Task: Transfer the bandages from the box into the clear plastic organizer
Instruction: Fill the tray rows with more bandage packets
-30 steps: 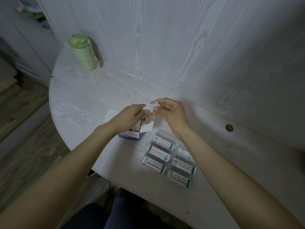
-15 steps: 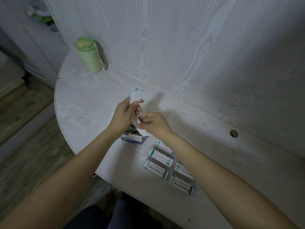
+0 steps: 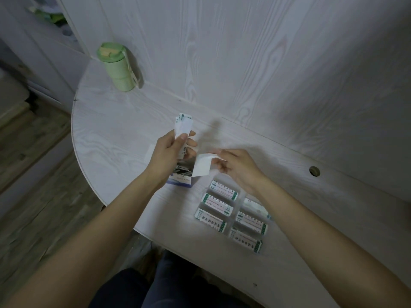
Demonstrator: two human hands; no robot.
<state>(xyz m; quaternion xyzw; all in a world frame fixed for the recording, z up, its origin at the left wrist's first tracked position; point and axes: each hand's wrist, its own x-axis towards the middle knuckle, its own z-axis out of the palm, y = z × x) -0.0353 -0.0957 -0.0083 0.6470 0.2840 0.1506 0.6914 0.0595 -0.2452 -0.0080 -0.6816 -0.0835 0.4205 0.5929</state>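
Several bandages (image 3: 184, 125) stand in a small stack in the left hand (image 3: 171, 152), their long axis nearly upright, top ends pointing away toward the wall, white backs facing the camera. The thumb presses the stack against the curled fingers near its lower half, so most of its length sticks up above the grip. The right hand (image 3: 235, 167) pinches one more white strip (image 3: 202, 166) by its upper right corner between thumb and fingertips; this strip hangs down and to the left of the pinch, long axis tilted slightly from vertical. Directly under both hands sits the open box (image 3: 181, 177), blue and white, more bandages showing inside, partly hidden by the left wrist. Just beside it, nearer the camera and to the right, lies the clear organizer (image 3: 233, 215) on the table (image 3: 115, 138), six compartments each holding bandages lying crosswise, the right forearm crossing its far corner. A green bottle (image 3: 117, 67) stands well apart against the wall.
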